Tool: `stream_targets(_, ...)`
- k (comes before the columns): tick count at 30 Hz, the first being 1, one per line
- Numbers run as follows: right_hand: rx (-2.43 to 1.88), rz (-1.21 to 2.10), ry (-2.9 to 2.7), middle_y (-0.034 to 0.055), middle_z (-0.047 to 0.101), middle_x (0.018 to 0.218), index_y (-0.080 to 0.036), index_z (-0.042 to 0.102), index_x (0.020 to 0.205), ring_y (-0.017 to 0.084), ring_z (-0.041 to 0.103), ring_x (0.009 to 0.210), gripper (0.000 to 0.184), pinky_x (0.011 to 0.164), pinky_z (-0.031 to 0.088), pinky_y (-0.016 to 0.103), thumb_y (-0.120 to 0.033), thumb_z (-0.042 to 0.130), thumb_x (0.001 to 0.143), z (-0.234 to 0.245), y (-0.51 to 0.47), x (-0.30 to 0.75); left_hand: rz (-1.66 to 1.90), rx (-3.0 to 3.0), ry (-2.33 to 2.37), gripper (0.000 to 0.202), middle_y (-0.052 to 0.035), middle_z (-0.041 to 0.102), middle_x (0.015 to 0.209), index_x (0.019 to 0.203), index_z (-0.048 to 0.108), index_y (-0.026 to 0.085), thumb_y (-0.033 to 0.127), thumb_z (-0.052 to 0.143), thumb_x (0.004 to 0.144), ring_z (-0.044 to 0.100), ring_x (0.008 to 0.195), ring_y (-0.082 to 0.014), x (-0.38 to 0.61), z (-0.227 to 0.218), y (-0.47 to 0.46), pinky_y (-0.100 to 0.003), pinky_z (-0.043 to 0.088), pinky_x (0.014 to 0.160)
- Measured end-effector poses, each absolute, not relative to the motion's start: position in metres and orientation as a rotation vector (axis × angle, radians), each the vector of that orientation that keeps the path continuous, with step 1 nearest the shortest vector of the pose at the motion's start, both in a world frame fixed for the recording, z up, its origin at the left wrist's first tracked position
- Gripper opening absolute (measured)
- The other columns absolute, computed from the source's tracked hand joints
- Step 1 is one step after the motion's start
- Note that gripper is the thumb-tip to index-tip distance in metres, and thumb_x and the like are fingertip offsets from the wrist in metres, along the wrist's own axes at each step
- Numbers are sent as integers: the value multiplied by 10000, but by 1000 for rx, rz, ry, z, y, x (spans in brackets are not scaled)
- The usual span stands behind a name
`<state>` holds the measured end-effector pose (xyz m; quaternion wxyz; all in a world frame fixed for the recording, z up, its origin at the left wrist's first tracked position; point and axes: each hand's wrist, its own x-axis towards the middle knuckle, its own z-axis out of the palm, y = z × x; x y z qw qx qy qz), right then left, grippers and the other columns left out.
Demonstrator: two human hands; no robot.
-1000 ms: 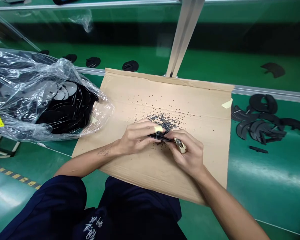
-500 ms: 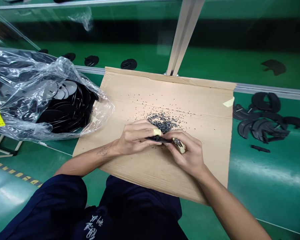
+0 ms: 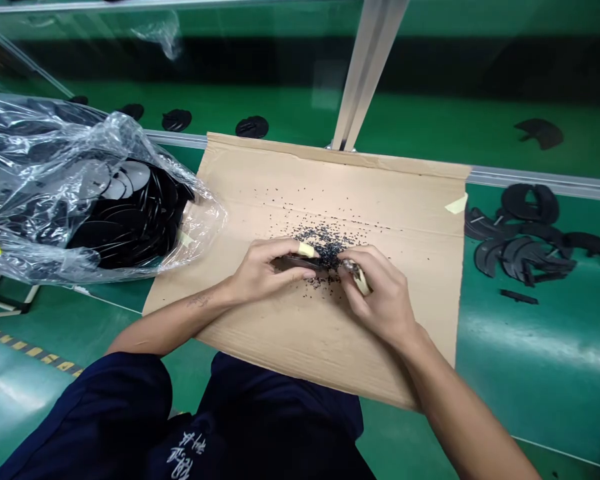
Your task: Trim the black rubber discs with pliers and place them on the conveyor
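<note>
My left hand (image 3: pixel 267 272) grips a thin black plastic part (image 3: pixel 300 262) by its edge, with a strip of yellow tape on one fingertip. My right hand (image 3: pixel 383 297) is closed round a small cream-handled trimming tool (image 3: pixel 359 278) whose tip meets the part. Both hands hover over a brown cardboard sheet (image 3: pixel 390 220), just below a heap of tiny black shavings (image 3: pixel 325 240).
A clear plastic bag (image 3: pixel 80 193) full of black discs lies at the left. A pile of black curved parts (image 3: pixel 525 240) sits on the green belt at the right. More black pieces (image 3: pixel 253 127) lie behind a metal rail (image 3: pixel 545 180), and a slanted aluminium post (image 3: pixel 367 67) rises behind the cardboard.
Both hands have shifted slightly up and away toward the shavings heap, still holding the part and the tool together. Nothing else has moved.
</note>
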<state>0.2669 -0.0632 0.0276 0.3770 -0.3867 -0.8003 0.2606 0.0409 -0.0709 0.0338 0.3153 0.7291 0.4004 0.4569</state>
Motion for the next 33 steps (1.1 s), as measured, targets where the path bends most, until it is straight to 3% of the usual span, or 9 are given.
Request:
stream_targets(4, -979, 366, -2237, 117, 688, 1073, -203, 619, 1172, 263, 635, 980, 317, 804, 527, 396, -87, 539, 888, 18, -63, 269, 1214, 2003, 980, 194, -53, 777, 866, 992, 744, 153, 303, 774, 871, 715, 755, -117, 40, 33, -69, -228, 586, 695)
stream_targets(10, -1013, 204, -2338, 87, 699, 971, -200, 610, 1156, 235, 604, 867, 306, 723, 464, 350, -89, 562, 874, 18, -68, 267, 1203, 2065, 911, 190, -69, 783, 877, 1001, 750, 161, 300, 774, 873, 713, 785, -135, 42, 31, -70, -253, 576, 720)
stream_targets(19, -1046, -114, -2408, 23, 645, 695, -188, 648, 901, 169, 506, 655, 270, 630, 371, 300, 22, 484, 856, 26, -70, 267, 1251, 2099, 912, 225, -45, 745, 730, 946, 766, 141, 333, 810, 837, 615, 601, -94, 44, 28, -72, -206, 476, 554)
stream_targets(23, -1036, 258, -2301, 8, 625, 671, -188, 640, 850, 143, 520, 596, 216, 567, 358, 273, -29, 498, 881, 23, -72, 266, 1269, 2093, 895, 223, -48, 755, 758, 951, 766, 149, 345, 798, 850, 642, 655, -106, 44, 29, -72, -221, 511, 602)
stream_targets(27, -1076, 799, -2026, 14, 681, 794, -195, 641, 941, 149, 610, 679, 56, 619, 441, 258, -162, 611, 908, 28, -69, 263, 1292, 2116, 951, 211, -49, 777, 808, 961, 765, 180, 364, 784, 861, 666, 760, -137, 44, 35, -71, -269, 555, 699)
stream_targets(29, -1057, 996, -1984, 5, 686, 825, -206, 642, 998, 156, 620, 692, 143, 621, 458, 265, -227, 699, 869, 32, -67, 262, 1305, 2107, 965, 212, -46, 778, 814, 966, 752, 173, 348, 793, 854, 659, 722, -123, 43, 36, -71, -257, 552, 677)
stream_targets(31, -1004, 1090, -1985, -5, 675, 807, -215, 644, 992, 155, 609, 673, 170, 607, 458, 270, -269, 730, 855, 34, -66, 261, 1302, 2081, 954, 215, -46, 774, 827, 976, 731, 158, 320, 798, 853, 673, 705, -113, 42, 35, -71, -238, 559, 658)
stream_targets(33, -964, 966, -2018, 5, 668, 793, -213, 648, 956, 156, 596, 672, 84, 616, 452, 280, -250, 687, 892, 34, -67, 260, 1288, 2117, 940, 219, -48, 774, 867, 1009, 705, 152, 299, 784, 867, 708, 760, -121, 41, 33, -70, -237, 589, 695)
